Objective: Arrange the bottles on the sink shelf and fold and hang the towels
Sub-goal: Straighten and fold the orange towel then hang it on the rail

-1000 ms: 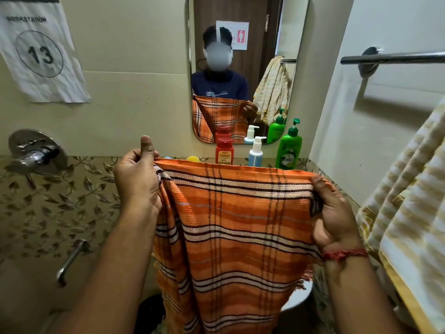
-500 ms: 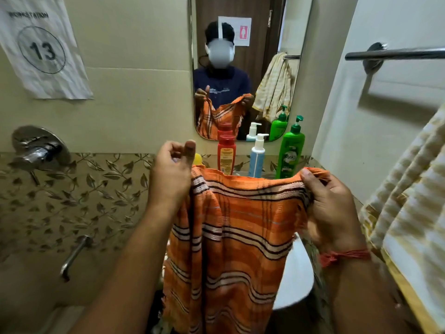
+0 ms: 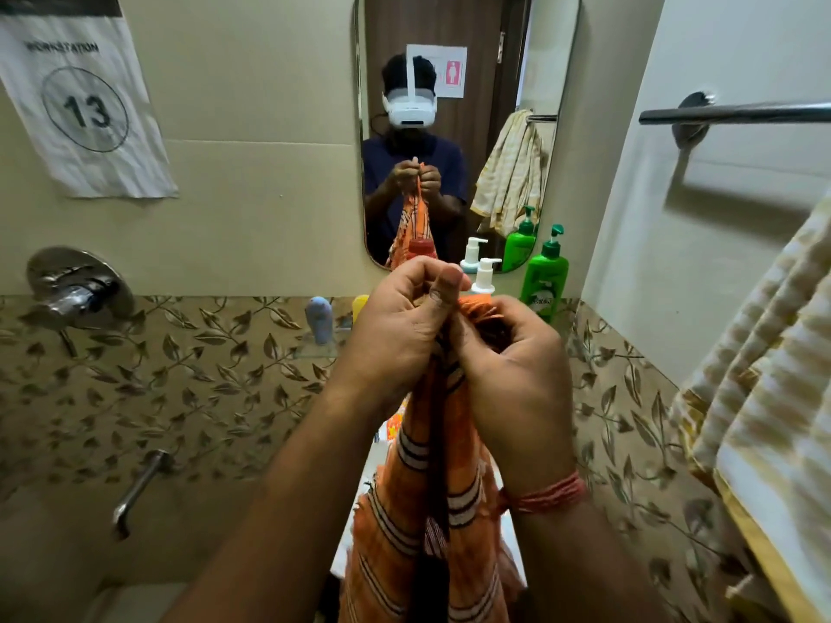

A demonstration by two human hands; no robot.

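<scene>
An orange striped towel (image 3: 418,510) hangs folded lengthwise in front of me, over the sink. My left hand (image 3: 400,326) and my right hand (image 3: 508,366) meet at its top edge, each pinching a corner of it. Behind my hands, on the sink shelf, stand a green pump bottle (image 3: 545,281), a white pump bottle (image 3: 484,276), a red bottle (image 3: 422,250) mostly hidden, a yellow cap (image 3: 359,304) and a pale blue bottle (image 3: 318,317). A yellow-and-white striped towel (image 3: 764,397) hangs at the right.
A bare metal towel bar (image 3: 737,113) runs along the right wall above the striped towel. A mirror (image 3: 458,128) hangs over the shelf. A chrome tap valve (image 3: 74,287) and spout (image 3: 139,487) stick out of the left wall. The white sink (image 3: 359,532) lies below the towel.
My hands have come together from wide apart, bringing the two top corners of the orange towel against each other, so the towel now hangs folded in half.
</scene>
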